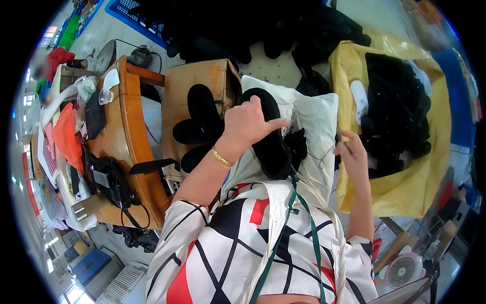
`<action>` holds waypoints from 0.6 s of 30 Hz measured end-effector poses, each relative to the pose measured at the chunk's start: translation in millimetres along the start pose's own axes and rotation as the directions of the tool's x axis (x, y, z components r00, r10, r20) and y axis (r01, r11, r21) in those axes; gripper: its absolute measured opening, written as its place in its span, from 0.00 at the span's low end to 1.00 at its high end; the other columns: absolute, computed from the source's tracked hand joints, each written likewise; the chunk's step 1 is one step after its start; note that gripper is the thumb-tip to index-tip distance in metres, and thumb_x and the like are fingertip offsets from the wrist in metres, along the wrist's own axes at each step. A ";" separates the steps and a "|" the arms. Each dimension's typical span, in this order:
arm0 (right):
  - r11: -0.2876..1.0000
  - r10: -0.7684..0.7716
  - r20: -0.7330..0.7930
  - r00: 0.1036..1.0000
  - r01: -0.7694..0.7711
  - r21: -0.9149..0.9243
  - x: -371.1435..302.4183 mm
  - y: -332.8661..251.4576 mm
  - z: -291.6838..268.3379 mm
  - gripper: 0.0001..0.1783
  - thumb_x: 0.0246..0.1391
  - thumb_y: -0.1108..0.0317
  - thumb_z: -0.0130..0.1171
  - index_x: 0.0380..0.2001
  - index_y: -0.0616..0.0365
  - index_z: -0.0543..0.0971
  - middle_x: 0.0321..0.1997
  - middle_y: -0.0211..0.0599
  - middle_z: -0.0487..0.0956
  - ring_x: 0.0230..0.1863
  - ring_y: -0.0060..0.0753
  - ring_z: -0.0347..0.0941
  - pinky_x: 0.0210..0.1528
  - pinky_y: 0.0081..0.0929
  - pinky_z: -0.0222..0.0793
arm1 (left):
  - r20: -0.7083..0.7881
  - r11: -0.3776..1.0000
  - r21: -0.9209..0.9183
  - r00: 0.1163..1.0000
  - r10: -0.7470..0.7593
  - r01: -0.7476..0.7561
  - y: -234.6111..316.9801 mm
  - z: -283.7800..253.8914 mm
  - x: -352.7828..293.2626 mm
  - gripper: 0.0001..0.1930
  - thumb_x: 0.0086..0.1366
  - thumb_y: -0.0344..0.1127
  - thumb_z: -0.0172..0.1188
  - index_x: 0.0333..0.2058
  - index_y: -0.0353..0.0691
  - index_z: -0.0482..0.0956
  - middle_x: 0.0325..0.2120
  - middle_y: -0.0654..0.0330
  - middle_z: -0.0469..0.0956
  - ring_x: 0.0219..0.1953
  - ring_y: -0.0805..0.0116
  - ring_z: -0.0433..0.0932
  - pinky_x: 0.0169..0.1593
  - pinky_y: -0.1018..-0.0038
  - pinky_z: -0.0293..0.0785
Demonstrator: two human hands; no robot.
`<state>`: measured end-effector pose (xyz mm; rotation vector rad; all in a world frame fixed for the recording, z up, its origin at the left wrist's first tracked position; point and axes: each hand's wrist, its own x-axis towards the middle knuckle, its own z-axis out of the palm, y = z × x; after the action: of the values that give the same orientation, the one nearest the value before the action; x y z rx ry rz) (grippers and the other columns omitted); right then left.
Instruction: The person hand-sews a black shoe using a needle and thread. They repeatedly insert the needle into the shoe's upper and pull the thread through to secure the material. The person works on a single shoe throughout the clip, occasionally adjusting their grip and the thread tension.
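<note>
My left hand [246, 123] is closed around a black fabric slipper [274, 156], its thumb stretched out across the upper. The slipper lies lengthwise over a white cloth-covered cushion [319, 109] on my lap. A small bunched black piece [296, 145] rests beside it on the cushion. My right hand [353, 153] is raised to the right of the cushion, near the edge of a yellow bag. Its thumb and forefinger are pinched together; whatever is between them is too small to make out. A thin dark thread [322, 161] shows on the cushion near that hand.
More black slippers [202, 109] sit on a cardboard box [177, 83] to the left. At right, a yellow plastic bag [349, 66] holds many black pieces. A wooden chair [132, 109] with a black bag [109, 175] stands further left. Dark slippers heap at the far side.
</note>
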<state>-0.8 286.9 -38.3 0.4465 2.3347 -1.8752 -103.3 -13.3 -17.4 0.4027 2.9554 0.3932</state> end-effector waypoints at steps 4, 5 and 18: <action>0.978 0.026 0.114 0.993 -0.048 0.203 25.0 -20.5 51.1 0.08 0.62 0.72 0.57 0.43 0.62 0.76 0.27 0.29 0.78 0.27 0.17 0.74 0.32 0.15 0.69 | -0.023 0.997 0.014 0.997 -0.073 0.074 -1.8 9.2 6.0 0.31 0.62 0.64 0.58 0.27 0.36 0.73 0.19 0.52 0.77 0.23 0.52 0.79 0.28 0.65 0.74; 0.955 0.075 0.163 0.984 -0.117 0.272 28.0 -26.9 62.3 0.08 0.62 0.72 0.57 0.43 0.61 0.76 0.26 0.28 0.77 0.26 0.16 0.73 0.31 0.16 0.70 | -0.061 0.996 -0.073 0.996 -0.059 0.054 -6.8 14.3 5.2 0.29 0.62 0.62 0.59 0.28 0.35 0.73 0.19 0.51 0.78 0.24 0.51 0.79 0.28 0.66 0.74; 0.984 -0.127 0.376 0.918 0.165 -0.071 41.6 -32.5 151.3 0.05 0.58 0.72 0.56 0.36 0.62 0.76 0.22 0.38 0.76 0.22 0.25 0.71 0.27 0.26 0.68 | 0.231 0.374 -0.855 0.910 -0.346 0.359 -34.4 29.0 -15.0 0.07 0.62 0.34 0.64 0.29 0.37 0.78 0.24 0.67 0.78 0.24 0.80 0.77 0.28 0.84 0.74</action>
<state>-64.3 140.5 -53.7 -0.0943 2.2389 -1.7061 -92.6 -42.5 -53.1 -0.3750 2.2104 1.7165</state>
